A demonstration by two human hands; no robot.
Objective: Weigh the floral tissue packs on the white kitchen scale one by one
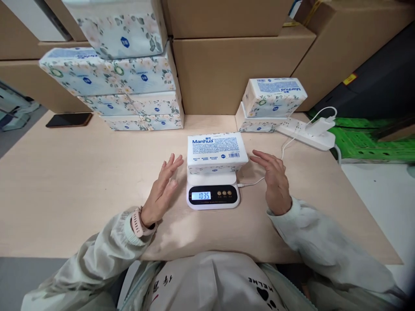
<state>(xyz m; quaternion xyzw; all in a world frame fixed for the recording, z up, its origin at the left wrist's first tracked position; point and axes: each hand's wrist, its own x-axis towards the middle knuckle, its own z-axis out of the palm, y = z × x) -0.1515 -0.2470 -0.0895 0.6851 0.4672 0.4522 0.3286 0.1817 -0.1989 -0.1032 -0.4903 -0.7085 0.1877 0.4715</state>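
Head view: tissue pack is sitting on scale, placing apparently done, display showing 103.5; left hand and right hand are hovering alongside, fingers open, empty; stacked packs are standing off-scale behind.

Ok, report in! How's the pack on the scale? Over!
Left hand open, apart from pack. Right hand open, very close to it. Pack on scale, display lit. Cable by right hand, nothing between hands and pack.
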